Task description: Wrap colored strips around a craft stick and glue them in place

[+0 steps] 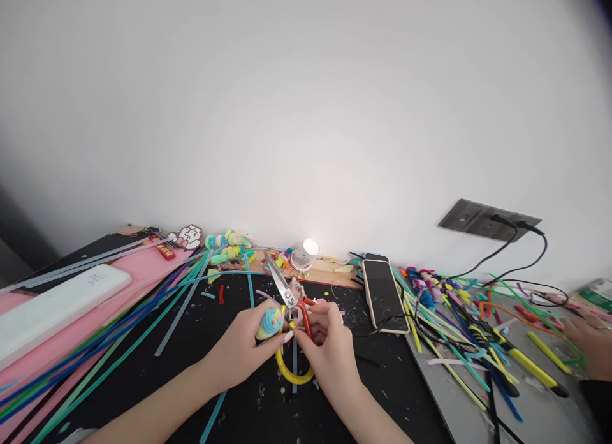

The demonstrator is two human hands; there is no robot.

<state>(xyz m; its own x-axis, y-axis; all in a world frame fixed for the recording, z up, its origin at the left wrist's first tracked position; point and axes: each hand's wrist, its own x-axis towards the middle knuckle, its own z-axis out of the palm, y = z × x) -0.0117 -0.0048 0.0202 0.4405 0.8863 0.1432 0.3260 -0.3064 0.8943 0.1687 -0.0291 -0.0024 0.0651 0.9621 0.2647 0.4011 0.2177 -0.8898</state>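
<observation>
My left hand point(246, 339) is closed round a fuzzy blue-and-yellow coil point(270, 321), with its rounded end showing above the fingers. Close beside it, my right hand point(327, 335) is closed on a red-handled tool point(305, 321); its working end is partly hidden between the hands. Silver scissor blades point(282, 283) point up and to the left just beyond the fingertips. Whether they join the red handles I cannot tell. Under both hands lies a yellow loop point(292, 375) on the black tabletop point(258, 406).
Long fuzzy strips point(138, 329) and a white bar-shaped case point(67, 310) lie left. A paper cup point(305, 255) stands by the wall. At right are a phone point(385, 297), yellow-handled pliers point(526, 364), cables at a socket point(490, 219) and another person's hand point(590, 345).
</observation>
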